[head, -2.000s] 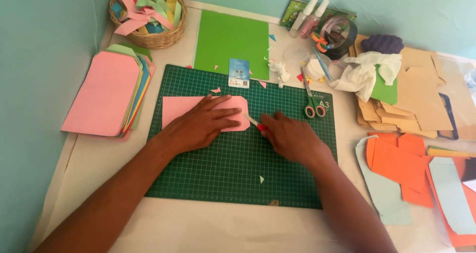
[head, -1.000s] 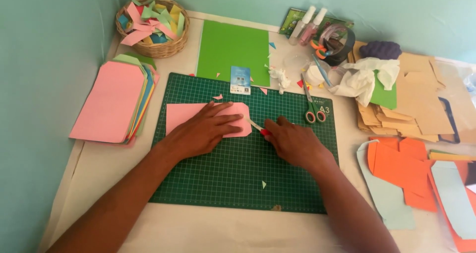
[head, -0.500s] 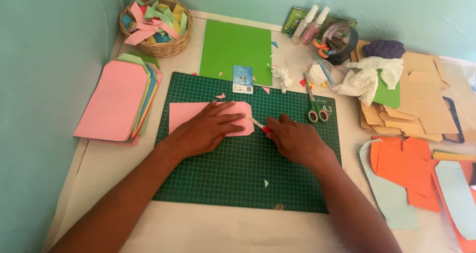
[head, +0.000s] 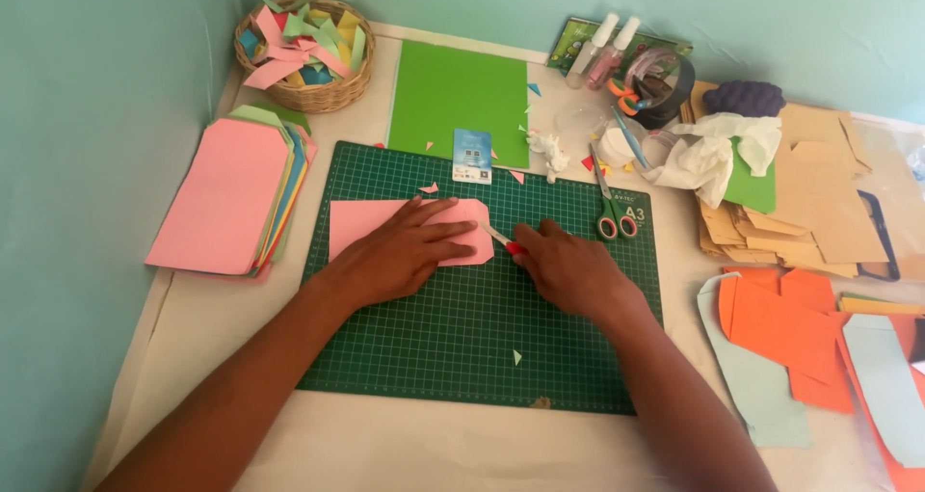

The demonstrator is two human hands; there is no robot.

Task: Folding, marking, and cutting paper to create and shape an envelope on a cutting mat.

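Observation:
My left hand (head: 405, 251) lies flat, fingers spread, pressing down a pink paper sheet (head: 361, 224) on the dark green cutting mat (head: 453, 347). My right hand (head: 568, 270) is closed around a small craft knife (head: 503, 241) with a red grip. The blade tip rests at the right edge of the pink sheet. A few tiny paper offcuts lie on the mat around both hands.
A stack of coloured sheets, pink on top (head: 226, 195), lies left of the mat. A wicker basket of paper scraps (head: 306, 53) and a green sheet (head: 461, 99) are behind it. Scissors (head: 609, 198), brown card pieces (head: 814, 198) and orange cutouts (head: 785, 333) sit to the right.
Both hands stay in the same place on the pink sheet. Only the camera view has shifted slightly.

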